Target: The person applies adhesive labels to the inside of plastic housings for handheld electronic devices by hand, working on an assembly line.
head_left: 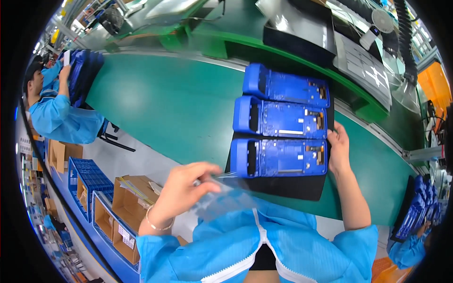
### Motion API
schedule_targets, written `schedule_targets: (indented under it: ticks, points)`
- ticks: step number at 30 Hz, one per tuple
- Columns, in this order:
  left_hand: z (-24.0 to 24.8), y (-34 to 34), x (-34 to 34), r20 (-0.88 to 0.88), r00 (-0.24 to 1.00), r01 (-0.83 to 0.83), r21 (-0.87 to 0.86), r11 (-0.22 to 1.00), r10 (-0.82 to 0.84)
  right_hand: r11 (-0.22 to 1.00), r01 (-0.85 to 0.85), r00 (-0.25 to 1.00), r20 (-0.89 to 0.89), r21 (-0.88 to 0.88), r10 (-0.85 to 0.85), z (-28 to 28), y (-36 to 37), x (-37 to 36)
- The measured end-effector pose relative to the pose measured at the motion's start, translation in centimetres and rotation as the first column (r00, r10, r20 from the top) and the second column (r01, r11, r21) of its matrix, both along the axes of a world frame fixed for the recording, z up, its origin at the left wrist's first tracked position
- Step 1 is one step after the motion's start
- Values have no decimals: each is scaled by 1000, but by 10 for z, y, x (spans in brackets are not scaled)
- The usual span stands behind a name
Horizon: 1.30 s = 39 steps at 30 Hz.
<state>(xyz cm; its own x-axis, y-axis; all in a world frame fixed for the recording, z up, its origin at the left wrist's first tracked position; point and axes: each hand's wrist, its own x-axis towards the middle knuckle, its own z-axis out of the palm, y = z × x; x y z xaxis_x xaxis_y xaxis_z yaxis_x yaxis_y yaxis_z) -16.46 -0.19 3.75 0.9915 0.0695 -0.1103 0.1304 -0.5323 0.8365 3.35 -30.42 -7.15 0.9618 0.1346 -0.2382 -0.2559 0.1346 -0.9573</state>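
A green conveyor belt (165, 108) carries a black mat (292, 186) bearing three blue device housings (281, 158), long axes crosswise, thick ends pointing left. The right hand (339, 151), fingers flat and together, presses the mat's right edge. The left hand (181, 188), wrist bent, pinches a clear film sheet (226, 195) beside the nearest housing.

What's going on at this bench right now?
A person in a blue smock stands at a green conveyor belt. Three blue plastic housings lie in a row on a black mat. The left hand pinches a clear plastic film at the near corner of the nearest housing. The right hand rests on the mat's right edge beside that housing. Open cardboard boxes stand below on the left, and a co-worker works further along the line.
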Motion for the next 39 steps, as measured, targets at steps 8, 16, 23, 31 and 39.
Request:
schedule_targets:
  ticks: [8,16,23,31,39]
  points:
    - [-3,-64,74,127,954,260,109,960,-272,725,-120,537,570,-678,622,100,16,-21]
    - [-13,-62,96,146,918,329,239,913,-369,739,-392,689,358,-548,630,90,21,-44]
    - [-16,-68,108,147,925,295,308,904,-352,587,-95,485,477,-804,733,88,41,-49]
    - [-21,-34,115,16,847,530,57,846,-531,825,361,229,899,-434,373,84,27,-84]
    - [-28,-33,113,88,809,579,53,814,-581,873,-64,875,393,-484,282,38,35,-53]
